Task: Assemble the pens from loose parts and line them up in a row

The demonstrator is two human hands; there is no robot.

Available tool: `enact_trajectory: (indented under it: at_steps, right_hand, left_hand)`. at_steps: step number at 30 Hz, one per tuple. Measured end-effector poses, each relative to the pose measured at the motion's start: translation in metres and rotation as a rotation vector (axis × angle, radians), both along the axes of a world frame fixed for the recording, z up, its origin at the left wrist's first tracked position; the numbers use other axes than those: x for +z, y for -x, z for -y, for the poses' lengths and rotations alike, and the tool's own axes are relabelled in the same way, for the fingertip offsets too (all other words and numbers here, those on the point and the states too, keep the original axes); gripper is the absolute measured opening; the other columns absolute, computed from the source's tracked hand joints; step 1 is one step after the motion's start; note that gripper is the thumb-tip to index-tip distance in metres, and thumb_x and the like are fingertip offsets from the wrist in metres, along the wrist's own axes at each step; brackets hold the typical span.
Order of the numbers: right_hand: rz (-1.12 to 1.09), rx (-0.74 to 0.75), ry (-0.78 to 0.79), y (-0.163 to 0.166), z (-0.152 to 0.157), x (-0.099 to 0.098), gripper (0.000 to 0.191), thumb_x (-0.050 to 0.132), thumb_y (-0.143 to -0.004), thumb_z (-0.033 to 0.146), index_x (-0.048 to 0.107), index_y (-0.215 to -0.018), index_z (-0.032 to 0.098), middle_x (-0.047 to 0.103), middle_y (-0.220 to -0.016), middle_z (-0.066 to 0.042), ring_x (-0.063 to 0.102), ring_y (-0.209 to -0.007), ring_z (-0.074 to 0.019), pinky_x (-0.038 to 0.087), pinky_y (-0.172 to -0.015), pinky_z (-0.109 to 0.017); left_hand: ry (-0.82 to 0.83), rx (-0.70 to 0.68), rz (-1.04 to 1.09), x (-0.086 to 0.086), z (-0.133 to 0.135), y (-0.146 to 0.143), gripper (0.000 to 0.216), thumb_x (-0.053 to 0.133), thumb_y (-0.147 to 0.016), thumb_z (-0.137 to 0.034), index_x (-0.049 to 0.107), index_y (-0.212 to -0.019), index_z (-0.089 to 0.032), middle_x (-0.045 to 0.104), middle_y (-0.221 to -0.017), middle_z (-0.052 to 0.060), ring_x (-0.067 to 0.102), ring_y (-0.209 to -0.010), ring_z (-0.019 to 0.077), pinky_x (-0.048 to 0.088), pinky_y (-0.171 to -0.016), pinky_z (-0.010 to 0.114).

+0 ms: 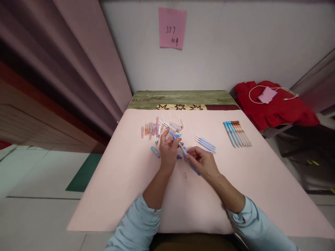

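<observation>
My left hand [168, 150] and my right hand [202, 161] meet over the middle of the pink table sheet [117, 181]. Both are closed on a blue pen [180, 145]: the left pinches its upper end, the right grips the lower barrel. A blue pen cap [155, 151] lies just left of my left hand, and a small blue piece [179, 157] sits between the hands. A tiny clear part [184, 174] lies below them.
Several loose pen parts and refills [157, 129] lie beyond my left hand. A few blue barrels [205, 143] lie right of the hands, and a row of assembled pens [237, 133] farther right. A red cloth [272, 106] with a cable sits off the table's right.
</observation>
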State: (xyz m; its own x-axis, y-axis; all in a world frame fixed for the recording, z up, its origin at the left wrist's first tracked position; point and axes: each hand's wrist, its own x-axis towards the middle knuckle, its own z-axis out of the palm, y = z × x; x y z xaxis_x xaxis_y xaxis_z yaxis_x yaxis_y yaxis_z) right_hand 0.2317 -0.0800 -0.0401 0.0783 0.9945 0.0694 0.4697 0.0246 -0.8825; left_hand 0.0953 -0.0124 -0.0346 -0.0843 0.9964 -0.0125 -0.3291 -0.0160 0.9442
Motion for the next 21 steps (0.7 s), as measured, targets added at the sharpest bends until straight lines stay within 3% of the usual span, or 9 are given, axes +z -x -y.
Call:
enact_trajectory:
  at_steps: [9,14,17,21]
  right_hand:
    - [0.107,-0.018,-0.041,0.002,0.000,0.009,0.012,0.064,-0.082,0.034,0.067,-0.080,0.022,0.062,-0.061,0.002,0.054,-0.054,-0.0128,0.040,-0.052,-0.022]
    - [0.069,-0.107,-0.089,-0.001,-0.002,0.012,0.013,0.064,-0.081,0.034,0.067,-0.078,0.021,0.061,-0.061,0.003,0.053,-0.053,-0.0120,0.040,-0.053,-0.022]
    - [0.080,-0.258,-0.152,-0.023,-0.009,0.016,0.019,0.063,-0.082,0.038,0.069,-0.082,0.020,0.062,-0.062,0.002,0.054,-0.056,-0.0130,0.042,-0.056,-0.023]
    - [0.335,-0.646,-0.201,-0.075,-0.022,0.021,0.024,0.061,-0.082,0.040,0.072,-0.085,0.020,0.068,-0.072,-0.002,0.059,-0.063,-0.0157,0.041,-0.065,-0.027]
  left_hand:
    - [-0.056,-0.038,-0.061,-0.004,0.000,0.000,0.064,0.073,-0.078,-0.035,0.044,-0.134,-0.021,0.068,-0.080,0.000,0.069,-0.068,0.0162,0.058,-0.069,0.032]
    - [-0.079,-0.049,-0.124,-0.004,-0.001,0.002,0.060,0.069,-0.082,-0.037,0.045,-0.134,-0.019,0.069,-0.082,0.002,0.068,-0.071,0.0148,0.057,-0.074,0.031]
    - [-0.054,-0.021,-0.151,-0.004,-0.001,0.003,0.059,0.068,-0.083,-0.040,0.046,-0.134,-0.018,0.070,-0.087,0.004,0.068,-0.071,0.0144,0.056,-0.075,0.032]
    - [-0.029,-0.018,-0.169,-0.004,0.000,0.005,0.045,0.065,-0.084,-0.042,0.057,-0.121,-0.017,0.071,-0.088,0.005,0.066,-0.067,0.0131,0.055,-0.071,0.029]
